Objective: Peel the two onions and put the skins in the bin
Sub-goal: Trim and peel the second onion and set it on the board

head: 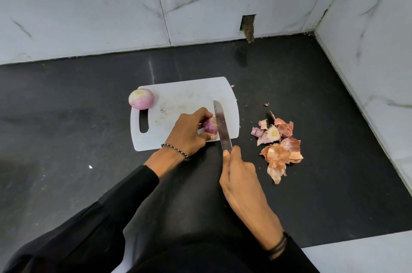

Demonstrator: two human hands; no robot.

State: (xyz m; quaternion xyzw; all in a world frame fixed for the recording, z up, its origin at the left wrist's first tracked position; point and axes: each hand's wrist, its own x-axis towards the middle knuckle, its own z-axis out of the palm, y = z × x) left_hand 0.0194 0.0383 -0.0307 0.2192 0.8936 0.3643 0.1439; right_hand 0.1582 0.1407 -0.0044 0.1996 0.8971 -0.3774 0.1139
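Nearest the camera, a person in long black sleeves (124,201) is reaching both arms over a black stone countertop (66,130) toward a white plastic cutting board with a slotted handle (189,96). Just off the board's near edge, the right hand (238,174) is wrapping its curled fingers round the handle of a long steel-bladed kitchen knife (221,127), with the thumb stretching along the base of the blade. The blade is running out over the board's near right corner.

On that same corner, the left hand (189,132), wearing a thin beaded bracelet (176,150) at the wrist, is pinching a small purple onion with its skin partly on (210,125) between bent fingers above and thumb below. The onion is sitting on the board, and the blade is lying against its right side; whether the edge is biting in cannot be told.

To the right of the board, apart from it, a loose heap of papery orange-pink onion skins and cut ends (278,145) is lying on the countertop. At the board's far left corner, a round peeled onion, pale with pink streaks (141,99), is resting half over the edge. Beyond the board, grey-veined white marble wall panels (89,9) are rising from the countertop.
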